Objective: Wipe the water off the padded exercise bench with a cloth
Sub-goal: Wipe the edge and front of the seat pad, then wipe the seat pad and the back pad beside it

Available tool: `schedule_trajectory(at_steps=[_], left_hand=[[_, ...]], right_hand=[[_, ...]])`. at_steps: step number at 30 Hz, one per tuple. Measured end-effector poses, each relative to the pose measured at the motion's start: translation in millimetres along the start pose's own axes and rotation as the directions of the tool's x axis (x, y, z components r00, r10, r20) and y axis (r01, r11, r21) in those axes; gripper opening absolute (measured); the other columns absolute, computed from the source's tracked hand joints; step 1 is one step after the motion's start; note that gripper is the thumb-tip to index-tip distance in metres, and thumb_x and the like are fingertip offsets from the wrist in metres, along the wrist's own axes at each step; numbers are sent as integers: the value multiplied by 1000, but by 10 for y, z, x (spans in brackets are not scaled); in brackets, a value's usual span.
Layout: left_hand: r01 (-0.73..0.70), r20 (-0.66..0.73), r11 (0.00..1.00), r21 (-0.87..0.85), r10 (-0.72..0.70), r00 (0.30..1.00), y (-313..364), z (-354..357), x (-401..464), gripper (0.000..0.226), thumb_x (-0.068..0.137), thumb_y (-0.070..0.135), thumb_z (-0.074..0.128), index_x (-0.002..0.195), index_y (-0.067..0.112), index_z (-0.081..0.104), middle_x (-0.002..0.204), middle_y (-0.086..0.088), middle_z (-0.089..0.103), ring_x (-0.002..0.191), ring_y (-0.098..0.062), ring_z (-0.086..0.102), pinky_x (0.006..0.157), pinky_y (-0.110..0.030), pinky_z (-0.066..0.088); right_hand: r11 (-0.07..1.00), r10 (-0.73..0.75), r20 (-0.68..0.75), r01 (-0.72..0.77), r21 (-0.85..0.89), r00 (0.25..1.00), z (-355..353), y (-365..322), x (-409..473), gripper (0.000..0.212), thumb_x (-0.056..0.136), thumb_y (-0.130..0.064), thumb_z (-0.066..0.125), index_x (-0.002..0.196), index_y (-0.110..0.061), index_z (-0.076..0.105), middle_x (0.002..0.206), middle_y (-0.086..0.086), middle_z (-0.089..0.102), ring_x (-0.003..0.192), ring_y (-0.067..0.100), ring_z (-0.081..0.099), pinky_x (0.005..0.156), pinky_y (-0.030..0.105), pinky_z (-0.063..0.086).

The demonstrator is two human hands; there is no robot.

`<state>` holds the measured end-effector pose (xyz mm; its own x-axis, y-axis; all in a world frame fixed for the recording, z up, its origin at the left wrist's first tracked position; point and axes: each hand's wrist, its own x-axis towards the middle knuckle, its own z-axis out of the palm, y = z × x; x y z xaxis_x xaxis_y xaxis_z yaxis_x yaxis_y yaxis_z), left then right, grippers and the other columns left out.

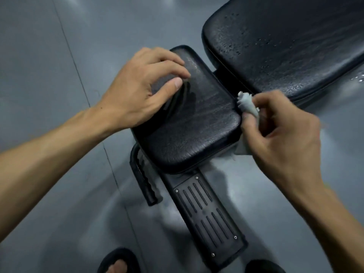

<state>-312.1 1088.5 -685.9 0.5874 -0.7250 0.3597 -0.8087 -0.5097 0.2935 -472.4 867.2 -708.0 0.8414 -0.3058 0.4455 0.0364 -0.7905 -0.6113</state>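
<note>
Black grained seat pad [189, 123]; pale grey cloth [247, 104]; black ribbed footplate [206, 211]; grey floor [49, 66].

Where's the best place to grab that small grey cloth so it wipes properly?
Probably the bunched middle of the small grey cloth, taken from the right, as the right hand pinches it now: one end pokes out toward the black padded seat, the other hangs below, free to wipe.

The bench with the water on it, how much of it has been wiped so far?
The small seat pad shows streaks, no beads, so it looks mostly wiped. The right hand holds the cloth at its right edge while the left hand rests on it. The long back pad still carries droplets.
</note>
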Motion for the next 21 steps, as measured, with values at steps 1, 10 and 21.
schedule_trajectory(at_steps=[1,10,21], left_hand=[[29,-10,1000,-8,-29,1000,-49,-30,-64,26,106,27,53,120,17,72,129,-1,63,120,-17,55,106,-25,36],[220,-233,957,-192,-262,937,-376,41,-690,22,103,22,57,119,15,71,124,2,65,113,-17,59,100,-41,46],[364,-422,649,-667,-733,534,-549,489,-1088,20,99,12,57,114,11,70,110,6,62,100,-7,62,85,-19,48]], right_hand=[[1000,-11,25,11,-25,1000,25,-94,5,7,90,-16,66,93,-17,61,64,-15,45,62,16,48,56,29,40],[974,-115,220,153,-166,969,77,-398,47,16,86,-16,68,98,-20,58,73,-8,55,68,27,63,60,31,44],[758,-395,674,636,-145,625,690,-971,-106,11,86,-8,60,94,-13,56,74,-1,50,42,33,45,32,34,40]])
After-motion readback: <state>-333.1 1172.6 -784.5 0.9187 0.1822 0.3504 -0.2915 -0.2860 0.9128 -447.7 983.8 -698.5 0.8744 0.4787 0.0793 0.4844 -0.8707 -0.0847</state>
